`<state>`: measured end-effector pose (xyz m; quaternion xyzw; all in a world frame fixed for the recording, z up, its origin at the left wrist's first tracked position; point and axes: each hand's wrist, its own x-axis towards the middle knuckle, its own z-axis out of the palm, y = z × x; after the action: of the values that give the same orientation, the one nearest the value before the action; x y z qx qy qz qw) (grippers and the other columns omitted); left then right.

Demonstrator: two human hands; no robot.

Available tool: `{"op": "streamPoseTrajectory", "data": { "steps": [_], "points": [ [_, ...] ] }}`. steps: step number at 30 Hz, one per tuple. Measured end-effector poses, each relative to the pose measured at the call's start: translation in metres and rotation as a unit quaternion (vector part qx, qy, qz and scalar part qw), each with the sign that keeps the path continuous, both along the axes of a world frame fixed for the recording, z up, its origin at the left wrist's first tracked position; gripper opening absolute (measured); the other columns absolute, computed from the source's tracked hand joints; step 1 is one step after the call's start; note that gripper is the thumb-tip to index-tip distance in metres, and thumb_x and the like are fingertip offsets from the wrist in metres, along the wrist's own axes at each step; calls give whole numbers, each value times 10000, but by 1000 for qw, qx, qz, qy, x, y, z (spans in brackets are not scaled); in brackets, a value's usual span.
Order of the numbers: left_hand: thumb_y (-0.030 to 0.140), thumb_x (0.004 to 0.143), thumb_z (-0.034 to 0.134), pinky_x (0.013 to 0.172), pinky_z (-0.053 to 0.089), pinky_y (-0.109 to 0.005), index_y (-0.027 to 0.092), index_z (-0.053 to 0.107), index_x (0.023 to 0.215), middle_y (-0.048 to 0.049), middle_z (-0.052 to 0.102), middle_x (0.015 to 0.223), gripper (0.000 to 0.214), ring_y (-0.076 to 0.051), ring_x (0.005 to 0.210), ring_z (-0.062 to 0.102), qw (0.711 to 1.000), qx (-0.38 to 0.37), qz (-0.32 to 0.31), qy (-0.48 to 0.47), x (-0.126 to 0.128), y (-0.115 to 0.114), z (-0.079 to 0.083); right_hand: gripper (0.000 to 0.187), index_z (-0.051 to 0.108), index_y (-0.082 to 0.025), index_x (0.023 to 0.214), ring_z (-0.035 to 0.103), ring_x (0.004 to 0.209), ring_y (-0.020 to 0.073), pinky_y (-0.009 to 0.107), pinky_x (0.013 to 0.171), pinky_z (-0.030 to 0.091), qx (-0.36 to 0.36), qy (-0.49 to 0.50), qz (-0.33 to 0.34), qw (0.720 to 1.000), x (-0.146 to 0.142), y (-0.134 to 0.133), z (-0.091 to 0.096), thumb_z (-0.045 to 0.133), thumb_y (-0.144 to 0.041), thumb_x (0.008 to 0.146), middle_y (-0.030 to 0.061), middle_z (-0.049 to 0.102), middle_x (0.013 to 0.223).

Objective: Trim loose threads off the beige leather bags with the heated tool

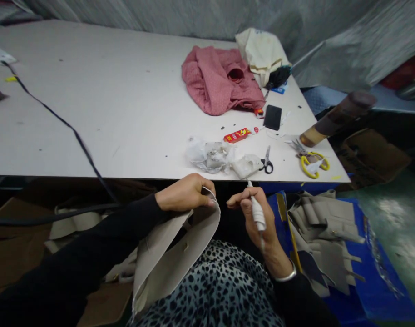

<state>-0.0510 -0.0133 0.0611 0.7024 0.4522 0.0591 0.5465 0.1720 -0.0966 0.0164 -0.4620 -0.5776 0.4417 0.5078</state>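
My left hand [189, 193] is closed on the upper edge of a beige bag [197, 243], thumb inside the rim. The bag stands open over my lap, and a small metal fitting shows on its inner wall. In my right hand [262, 218] is a pen-like tool [257, 213] with a white-wrapped handle, its pale tip pointing at the table edge. The tool is apart from the bag, and its exact kind is unclear. Just beyond it on the table lie a whitish block [245, 166] and a clear plastic wrapping [207, 154] around another block.
Black-handled scissors [267, 162], yellow-handled snips [311, 161], a bottle [337, 118], a red packet [237, 135] and pink cloth [217, 84] are on the table [119, 109]. A black cable [74, 131] crosses its left side. Beige pieces [330, 222] fill a blue bin [381, 268] at right.
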Motion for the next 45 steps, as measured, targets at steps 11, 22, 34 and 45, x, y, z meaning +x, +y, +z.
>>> {"op": "streamPoseTrajectory", "data": {
  "steps": [11,22,34,45],
  "points": [
    [321,658,811,551,375,-263,151,731,790,2,632,620,230,-146,565,529,978,-117,161,-59,30,35,-25,351,735,-208,1037,646,695,162,292,678,541,6,-139,-201,970,63,61,-16,633,-543,1011,11,694,799],
    [325,740,805,635,437,-278,156,766,817,-16,688,705,189,-168,668,583,990,-102,82,-50,41,37,-34,282,728,-210,957,706,721,175,294,704,577,-12,-113,-170,979,61,76,-30,670,-484,993,11,731,809],
    [332,746,820,702,498,-299,149,790,844,-46,749,773,210,-199,742,657,991,-103,74,-40,41,38,-33,286,739,-209,950,703,741,188,328,719,582,11,-110,-164,980,64,76,-35,703,-492,975,30,740,851],
    [318,756,814,733,495,-297,161,791,865,-31,769,800,193,-198,762,672,995,-87,53,-24,39,37,-32,261,763,-223,864,715,669,171,287,617,643,-85,54,-90,991,28,35,-20,721,-459,969,16,742,764]
  ]
}}
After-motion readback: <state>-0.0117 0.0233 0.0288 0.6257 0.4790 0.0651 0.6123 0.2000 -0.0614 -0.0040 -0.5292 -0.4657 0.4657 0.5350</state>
